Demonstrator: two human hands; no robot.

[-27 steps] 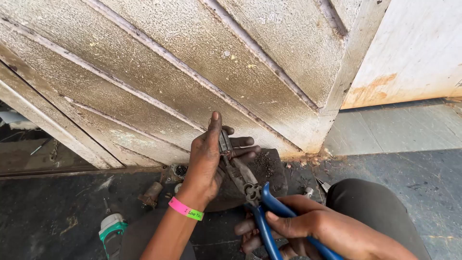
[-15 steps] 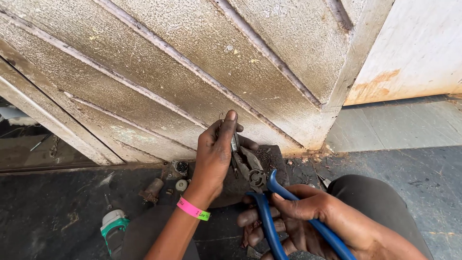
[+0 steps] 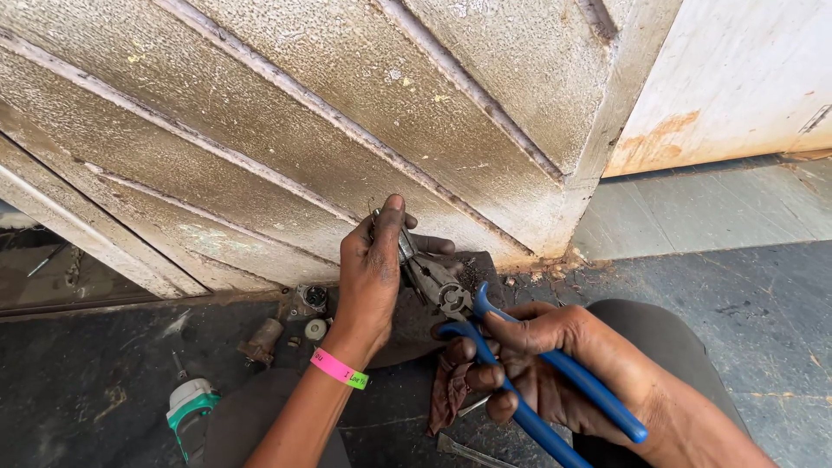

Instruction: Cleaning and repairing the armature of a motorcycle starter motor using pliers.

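Head view, low against a weathered metal door, dark floor below. Far left: a white-and-green container lying on the ground, then small rusty fittings and a round cap scattered at the door's foot. Next, the left hand, pink wristband at the wrist, fingers closed around a small metal part, thumb pressed along its top; exact shape of the part hidden by the grip. Just right of it, the jaws of blue-handled pliers meeting that part close to the left fingertips, pivot showing between the two hands. Further right, the right hand wrapped around both blue handles, squeezing them together above a dark trouser knee. A reddish-brown rag hanging beneath the right-hand fingers.

Likely risks, judged from this position: pliers slipping off the small part and nipping the left fingers, given how near the jaws sit to them; the part springing loose and landing among the clutter by the door.
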